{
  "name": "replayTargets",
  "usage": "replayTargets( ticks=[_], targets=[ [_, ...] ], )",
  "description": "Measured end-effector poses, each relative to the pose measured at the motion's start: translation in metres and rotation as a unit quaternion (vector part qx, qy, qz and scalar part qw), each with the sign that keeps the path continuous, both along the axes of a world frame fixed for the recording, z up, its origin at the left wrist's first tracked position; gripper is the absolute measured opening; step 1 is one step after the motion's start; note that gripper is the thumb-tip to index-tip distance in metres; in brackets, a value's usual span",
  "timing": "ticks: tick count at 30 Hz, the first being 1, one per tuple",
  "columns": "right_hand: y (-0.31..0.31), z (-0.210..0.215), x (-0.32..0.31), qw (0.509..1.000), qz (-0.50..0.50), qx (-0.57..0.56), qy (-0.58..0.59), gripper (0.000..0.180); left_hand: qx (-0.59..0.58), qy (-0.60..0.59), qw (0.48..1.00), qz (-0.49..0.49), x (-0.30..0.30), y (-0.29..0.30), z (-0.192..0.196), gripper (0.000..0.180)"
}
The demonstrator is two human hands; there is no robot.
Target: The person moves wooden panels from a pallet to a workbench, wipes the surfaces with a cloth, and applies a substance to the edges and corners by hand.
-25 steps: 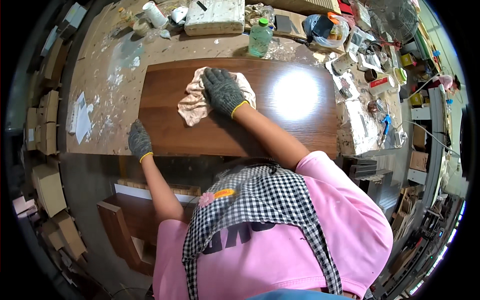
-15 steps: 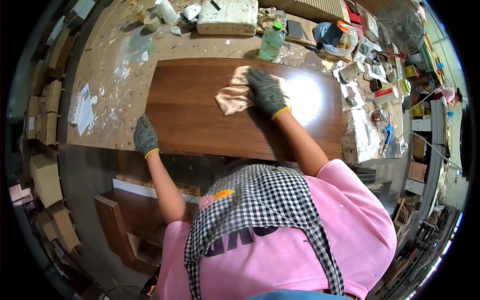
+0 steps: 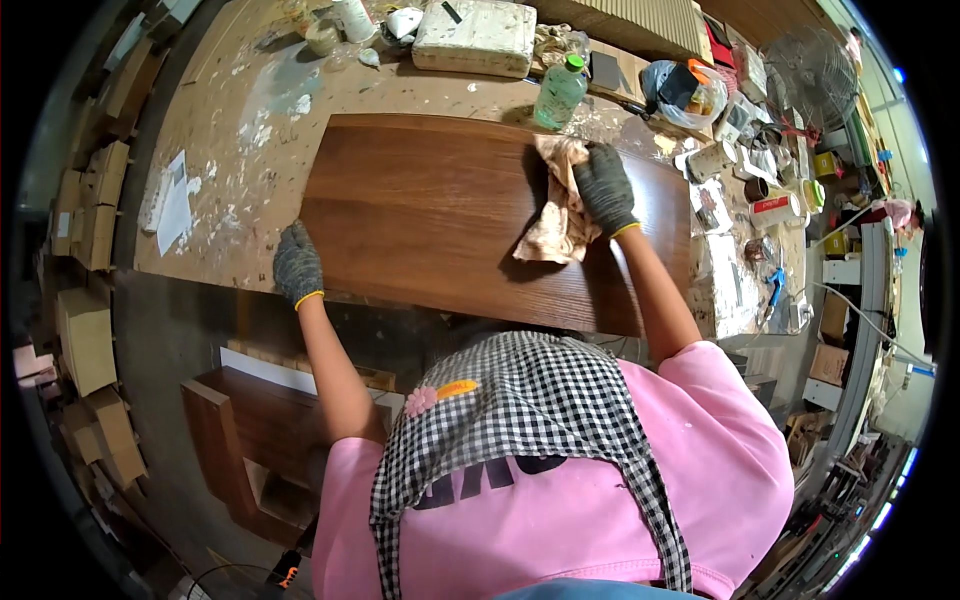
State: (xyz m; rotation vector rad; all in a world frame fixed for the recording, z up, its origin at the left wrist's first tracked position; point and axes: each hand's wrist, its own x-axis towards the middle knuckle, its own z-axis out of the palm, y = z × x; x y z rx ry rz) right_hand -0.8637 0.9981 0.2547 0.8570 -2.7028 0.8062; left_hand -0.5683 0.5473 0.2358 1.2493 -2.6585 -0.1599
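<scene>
A dark brown wooden board [image 3: 430,210] with a glossy face lies flat on the worktable. My right hand [image 3: 606,190], in a dark grey knit glove with a yellow cuff, holds a crumpled, brown-stained pale cloth [image 3: 558,215] against the right part of the board. The cloth trails toward the near edge, and part of it is under the hand. At the board's near left corner, my gloved left hand [image 3: 298,265] grips the edge with its fingers close together; its fingertips are partly hard to make out.
Beyond the board stands a green-capped bottle [image 3: 561,93], near a paint-spattered white block [image 3: 474,40]. Cans and tools crowd the right side, with a blue air gun [image 3: 776,285]. A paper sheet [image 3: 174,205] lies left on the worktable [image 3: 225,175]. Below is a brown wooden cabinet piece [image 3: 215,430].
My right hand has slid the cloth to the right across the board, and the cloth now hangs longer toward me. The board has turned slightly clockwise; my left hand stays at its corner.
</scene>
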Motion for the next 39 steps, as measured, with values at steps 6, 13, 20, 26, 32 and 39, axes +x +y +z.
replayTargets(
  ticks=[6,13,20,26,32,39],
  targets=[
    [-0.208,-0.003,0.047,0.995,0.051,-0.047,0.073,0.025,-0.127,-0.047,0.987,-0.091,0.031,-0.017,-0.027,0.04],
    [-0.299,0.008,0.052,0.987,0.149,-0.059,-0.009,0.028,-0.199,-0.12,0.96,-0.156,0.02,-0.024,-0.031,0.041],
    [0.016,-0.041,-0.074,0.956,-0.23,0.017,0.178,0.025,-0.184,-0.099,0.969,-0.129,0.04,-0.036,-0.044,0.039],
    [0.224,-0.016,-0.117,0.951,-0.28,0.101,0.084,0.035,0.022,0.023,0.999,0.003,-0.005,0.006,-0.004,0.041],
    [0.144,0.025,-0.064,0.988,-0.132,0.07,-0.046,0.046,-0.168,-0.044,0.98,-0.101,0.038,-0.035,-0.033,0.044],
    [-0.053,-0.015,0.009,0.994,-0.083,0.015,-0.076,0.03,-0.151,-0.053,0.98,-0.114,0.036,-0.032,-0.042,0.038]
  ],
)
